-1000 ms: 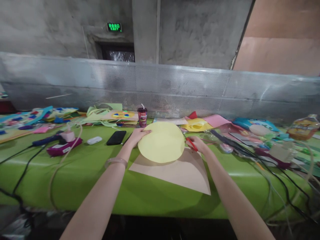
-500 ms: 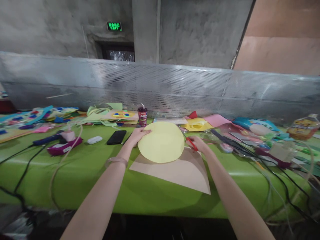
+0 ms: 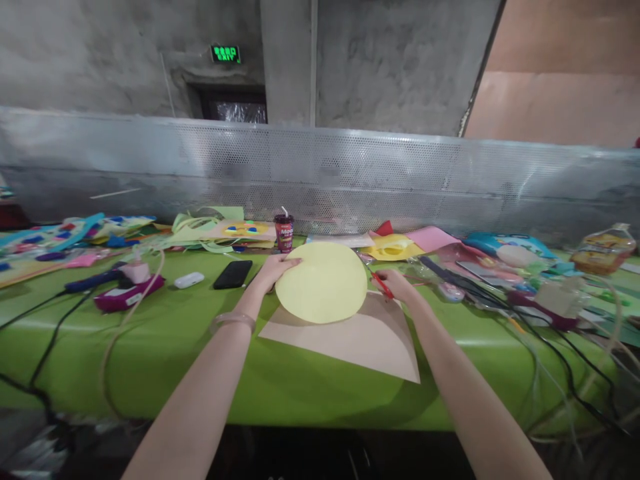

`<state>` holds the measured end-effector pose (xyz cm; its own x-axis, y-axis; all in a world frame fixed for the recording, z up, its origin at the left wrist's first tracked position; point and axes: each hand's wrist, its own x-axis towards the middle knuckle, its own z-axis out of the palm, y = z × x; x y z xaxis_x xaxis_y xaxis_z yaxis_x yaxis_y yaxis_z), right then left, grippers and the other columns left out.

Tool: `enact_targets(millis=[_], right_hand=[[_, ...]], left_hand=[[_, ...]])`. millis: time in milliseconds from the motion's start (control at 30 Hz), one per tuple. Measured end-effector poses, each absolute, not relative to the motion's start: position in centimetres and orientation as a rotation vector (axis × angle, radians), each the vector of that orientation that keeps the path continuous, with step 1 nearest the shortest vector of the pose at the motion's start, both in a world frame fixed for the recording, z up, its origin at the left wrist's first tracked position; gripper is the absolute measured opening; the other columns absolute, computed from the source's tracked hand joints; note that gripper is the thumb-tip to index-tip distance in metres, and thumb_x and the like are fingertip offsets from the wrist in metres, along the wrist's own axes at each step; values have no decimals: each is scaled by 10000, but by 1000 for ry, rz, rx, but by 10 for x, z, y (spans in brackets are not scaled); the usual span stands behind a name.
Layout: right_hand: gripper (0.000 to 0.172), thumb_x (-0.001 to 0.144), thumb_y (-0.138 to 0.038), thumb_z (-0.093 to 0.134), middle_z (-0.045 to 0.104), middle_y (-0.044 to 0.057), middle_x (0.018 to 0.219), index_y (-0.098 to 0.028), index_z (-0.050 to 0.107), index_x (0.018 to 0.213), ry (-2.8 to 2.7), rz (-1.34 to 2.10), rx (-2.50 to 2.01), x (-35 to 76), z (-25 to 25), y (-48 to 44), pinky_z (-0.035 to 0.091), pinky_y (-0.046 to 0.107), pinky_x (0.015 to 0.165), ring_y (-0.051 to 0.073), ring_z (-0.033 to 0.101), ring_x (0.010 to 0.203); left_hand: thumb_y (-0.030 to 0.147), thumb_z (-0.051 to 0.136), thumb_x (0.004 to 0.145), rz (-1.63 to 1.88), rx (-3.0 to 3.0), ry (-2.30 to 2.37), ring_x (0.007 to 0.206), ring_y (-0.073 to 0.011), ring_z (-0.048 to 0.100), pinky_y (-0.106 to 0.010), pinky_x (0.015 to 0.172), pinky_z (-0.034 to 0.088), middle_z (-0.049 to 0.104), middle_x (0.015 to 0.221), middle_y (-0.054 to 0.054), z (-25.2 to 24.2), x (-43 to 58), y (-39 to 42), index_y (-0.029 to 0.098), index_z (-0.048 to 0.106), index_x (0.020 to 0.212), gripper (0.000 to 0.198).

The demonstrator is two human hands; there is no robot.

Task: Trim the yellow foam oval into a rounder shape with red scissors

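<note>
A round piece of pale yellow paper (image 3: 321,283) is held by its left edge in my left hand (image 3: 276,268), the thumb lying on top. In my right hand (image 3: 395,283) is a pair of scissors (image 3: 383,287) with red handles; the fingers are closed round them. Their dark blades point up and left, close to the circle's right edge; I cannot tell whether they touch the paper. Under the circle lies a larger sheet of pale pinkish-beige paper (image 3: 350,347), its lower part showing.
A dark cup with a straw (image 3: 284,233) stands behind the circle. A black phone (image 3: 233,275) and a white case (image 3: 189,280) lie to the left. Coloured paper scraps (image 3: 395,247) line the back. Power strips with cables (image 3: 120,293) lie left and right on the green table (image 3: 195,373).
The view has shifted very slightly. Both hands, the yellow circle and the scissors keep almost the same places.
</note>
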<state>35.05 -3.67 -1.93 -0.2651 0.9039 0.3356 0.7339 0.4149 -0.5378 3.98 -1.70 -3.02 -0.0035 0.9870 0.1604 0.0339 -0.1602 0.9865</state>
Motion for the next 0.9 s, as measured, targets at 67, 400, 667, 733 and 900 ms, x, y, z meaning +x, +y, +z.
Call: enact_targets(millis=[67, 400, 667, 733, 900], right_hand=[[215, 659, -329, 468, 464, -14, 452, -171, 433, 517, -2042, 397, -1388, 351, -20, -36, 309, 222, 416, 103, 415, 427], [284, 697, -414, 465, 449, -29, 447, -169, 429, 557, -1939, 518, -1361, 349, -19, -38, 362, 223, 446, 101, 443, 437], [363, 673, -479, 543, 535, 7, 641, -132, 550, 781, -1800, 798, -1108, 331, -15, -45, 357, 206, 478, 86, 454, 520], [380, 669, -497, 549, 520, 0, 618, -129, 554, 765, -1775, 845, -1079, 327, -14, -46, 337, 204, 468, 80, 435, 507], [372, 640, -497, 573, 508, -8, 558, -129, 564, 692, -1778, 898, -1086, 321, -15, -49, 333, 216, 469, 84, 430, 485]], left_hand=[[371, 725, 520, 1315, 1355, 1146, 536, -173, 608, -254, 496, 470, 676, 687, -75, -29, 40, -18, 110, 648, 815, 401], [313, 703, 575, 1230, 1367, 1120, 569, -178, 623, -258, 510, 484, 686, 731, -68, -25, 44, -25, 130, 642, 873, 355], [340, 705, 569, 1041, 1494, 1049, 624, -196, 634, -275, 563, 497, 687, 790, -90, -21, 51, -31, 137, 659, 839, 342], [375, 700, 566, 954, 1562, 1067, 617, -203, 634, -275, 547, 494, 685, 790, -105, -19, 54, -35, 131, 666, 829, 360], [419, 689, 562, 818, 1708, 1138, 618, -214, 634, -266, 522, 482, 680, 786, -125, -20, 61, -41, 114, 672, 799, 387]])
